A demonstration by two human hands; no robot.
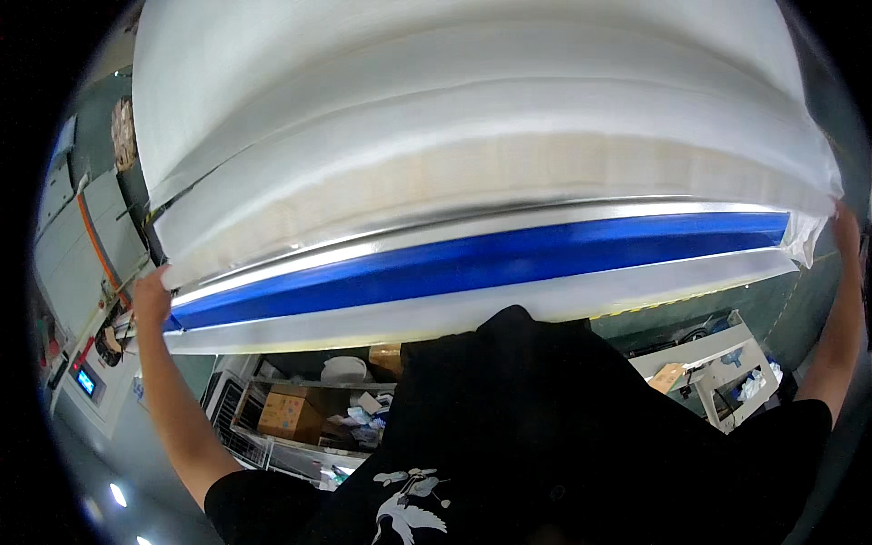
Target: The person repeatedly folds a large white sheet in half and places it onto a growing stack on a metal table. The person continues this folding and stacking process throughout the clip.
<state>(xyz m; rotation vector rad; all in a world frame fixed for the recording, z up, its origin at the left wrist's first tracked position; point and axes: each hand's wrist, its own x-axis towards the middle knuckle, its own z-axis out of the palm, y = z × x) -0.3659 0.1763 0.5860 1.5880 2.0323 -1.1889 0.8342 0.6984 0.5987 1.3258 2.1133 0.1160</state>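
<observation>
A wide white sheet (pixel 472 109) of cloth-like material spreads across the view, with a yellowish band near its close edge. My arms are stretched far apart. At the sheet's left corner, my left hand (pixel 152 295) is closed on its edge. My right hand (pixel 847 222) grips the edge at the right end, where the material hangs in loose folds; its fingers are partly hidden. Just on my side of the sheet runs a long shiny metal bar (pixel 381 238), then a long blue strip (pixel 472 263) and a pale ledge (pixel 436 318).
At left stands a machine with a small lit screen (pixel 86 381) and an orange hose (pixel 98 241). Below the ledge, a shelf holds a cardboard box (pixel 289 413), a white tub (pixel 345 370) and clutter. A white frame (pixel 718 372) stands at right, near yellow-striped floor tape.
</observation>
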